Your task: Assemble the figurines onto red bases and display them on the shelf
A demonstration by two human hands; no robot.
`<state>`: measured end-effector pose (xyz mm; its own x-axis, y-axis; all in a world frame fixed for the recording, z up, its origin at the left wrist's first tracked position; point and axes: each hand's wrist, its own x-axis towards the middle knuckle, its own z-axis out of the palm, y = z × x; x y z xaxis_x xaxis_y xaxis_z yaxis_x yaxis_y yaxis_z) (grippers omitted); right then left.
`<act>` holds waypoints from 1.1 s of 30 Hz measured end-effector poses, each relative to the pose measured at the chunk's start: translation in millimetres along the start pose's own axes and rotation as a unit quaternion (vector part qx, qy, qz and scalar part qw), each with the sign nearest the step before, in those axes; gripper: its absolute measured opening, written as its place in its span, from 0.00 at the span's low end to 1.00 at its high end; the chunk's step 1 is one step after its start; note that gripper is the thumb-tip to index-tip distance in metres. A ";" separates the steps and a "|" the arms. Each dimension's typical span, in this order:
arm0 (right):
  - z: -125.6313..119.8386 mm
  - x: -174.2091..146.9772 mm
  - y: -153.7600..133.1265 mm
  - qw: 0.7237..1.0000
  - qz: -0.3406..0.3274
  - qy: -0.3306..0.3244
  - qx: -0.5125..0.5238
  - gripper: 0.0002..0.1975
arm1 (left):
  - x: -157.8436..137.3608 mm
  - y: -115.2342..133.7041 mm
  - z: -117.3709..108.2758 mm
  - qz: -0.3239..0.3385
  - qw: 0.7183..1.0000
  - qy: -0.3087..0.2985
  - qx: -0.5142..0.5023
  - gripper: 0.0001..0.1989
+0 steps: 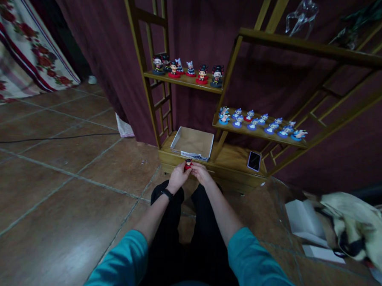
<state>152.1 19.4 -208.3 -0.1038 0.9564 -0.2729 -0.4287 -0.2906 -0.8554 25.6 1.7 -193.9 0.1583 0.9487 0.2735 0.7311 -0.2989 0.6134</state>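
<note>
A small figurine (pixel 188 163) with a black top and red lower part is held in front of the low cabinet, above my knees. My left hand (pixel 178 176) grips it from the left, fingers closed round its base. My right hand (pixel 200 172) closes in from the other side, its fingertips at the figurine's red part. A thin pale line shows beside the right hand; I cannot tell whether it is a stick in the hand. Just beyond the hands lies an open shallow cardboard box (pixel 194 141) on the cabinet top.
Similar red and dark figurines stand on the upper left shelf (pixel 184 81). Several blue and white ones fill the right shelf (pixel 262 131). A phone (pixel 254 161) lies on the cabinet (pixel 228 155). Glass ornament (pixel 302 16) above; white boxes (pixel 305 221) and cloth (pixel 360 220) on the floor at right.
</note>
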 end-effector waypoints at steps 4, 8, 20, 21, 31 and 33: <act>-1.6 -0.6 -1.8 1.000 0.004 -0.004 0.010 0.10 | 2.2 -0.3 -0.6 -0.009 0.999 -0.005 -0.044 0.14; -3.2 -0.4 -2.8 1.000 0.007 -0.015 0.011 0.10 | 3.1 -0.6 -1.9 -0.027 0.996 -0.015 -0.082 0.16; -4.2 -0.3 -3.0 0.999 0.006 -0.024 0.022 0.10 | 8.6 -3.8 -0.8 -0.110 0.961 -0.051 -0.247 0.20; -4.3 0.1 -2.7 0.999 0.007 -0.023 0.025 0.10 | 9.3 -4.5 -0.8 -0.111 0.959 -0.058 -0.256 0.20; -5.9 2.7 -1.3 0.999 0.030 -0.014 0.022 0.11 | 12.7 -5.4 -3.7 -0.151 0.917 -0.086 -0.359 0.22; -6.0 2.7 -1.4 0.999 0.031 -0.016 0.016 0.11 | 12.5 -5.9 -3.5 -0.156 0.914 -0.086 -0.366 0.23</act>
<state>157.8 22.2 -210.5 -0.1589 0.9375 -0.3096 -0.4497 -0.3479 -0.8226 20.9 15.0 -191.5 0.1657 0.9830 -0.0797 0.1285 0.0586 0.9900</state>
